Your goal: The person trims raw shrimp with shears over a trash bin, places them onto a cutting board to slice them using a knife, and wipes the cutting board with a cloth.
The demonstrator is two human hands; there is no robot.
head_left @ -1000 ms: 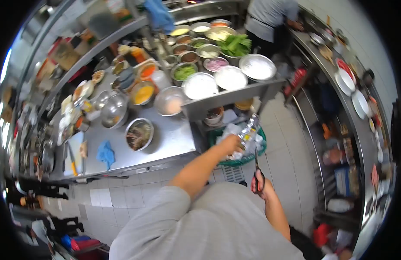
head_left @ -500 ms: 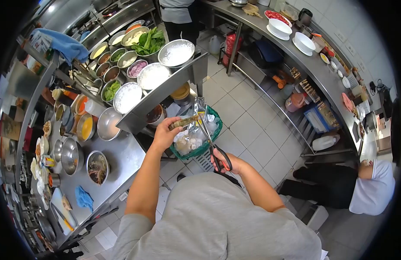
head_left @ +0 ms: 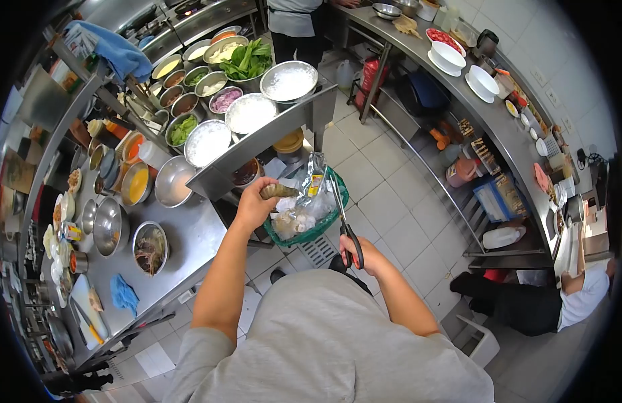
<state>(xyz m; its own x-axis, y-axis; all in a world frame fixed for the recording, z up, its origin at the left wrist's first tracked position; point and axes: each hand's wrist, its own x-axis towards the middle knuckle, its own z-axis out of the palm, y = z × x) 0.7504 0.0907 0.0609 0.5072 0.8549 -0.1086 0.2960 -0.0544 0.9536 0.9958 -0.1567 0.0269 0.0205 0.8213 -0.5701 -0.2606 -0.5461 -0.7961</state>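
My left grip (head_left: 254, 202) has a prawn (head_left: 278, 191) pinched by one end, the other pointing right, above the green basket (head_left: 305, 238). My right grip (head_left: 366, 257) is closed round the scissors (head_left: 348, 234), blades apart from the prawn. Best hold it firmly, fingertips clear of the edges. Off left, a bowl (head_left: 163, 263) sits on the bench (head_left: 193, 232).

A grey-brown prawn (head_left: 279, 191) is held roughly level above the green-lined bin (head_left: 305, 235). The black-handled scissors (head_left: 346, 225) point away from the wearer, beside it.
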